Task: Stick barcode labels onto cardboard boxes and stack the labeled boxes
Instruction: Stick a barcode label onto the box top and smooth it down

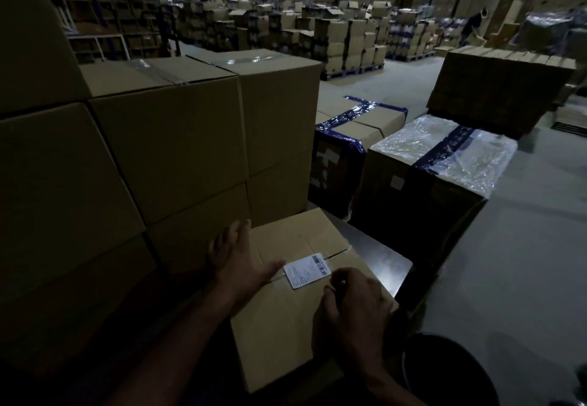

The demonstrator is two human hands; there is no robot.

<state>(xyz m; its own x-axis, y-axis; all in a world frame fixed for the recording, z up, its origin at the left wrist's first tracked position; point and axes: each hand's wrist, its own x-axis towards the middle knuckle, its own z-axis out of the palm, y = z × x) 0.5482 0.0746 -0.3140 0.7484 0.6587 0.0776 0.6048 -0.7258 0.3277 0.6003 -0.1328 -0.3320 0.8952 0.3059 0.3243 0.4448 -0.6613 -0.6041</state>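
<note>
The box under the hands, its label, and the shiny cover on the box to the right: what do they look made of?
Box: matte brown cardboard, with folded flaps and a seam. Label: white printed paper, probably adhesive, barcode visible. Cover: clear plastic film, seemingly, wrinkled and glaring.

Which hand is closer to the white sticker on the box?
Left, just barely. The left hand lies flat on the box with its thumb tip touching the white sticker. The right hand, fingers curled, sits just beside the sticker's other edge.

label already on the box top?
Yes, the white barcode label lies flat on the cardboard box over its top seam, between the left hand and right hand.
</note>
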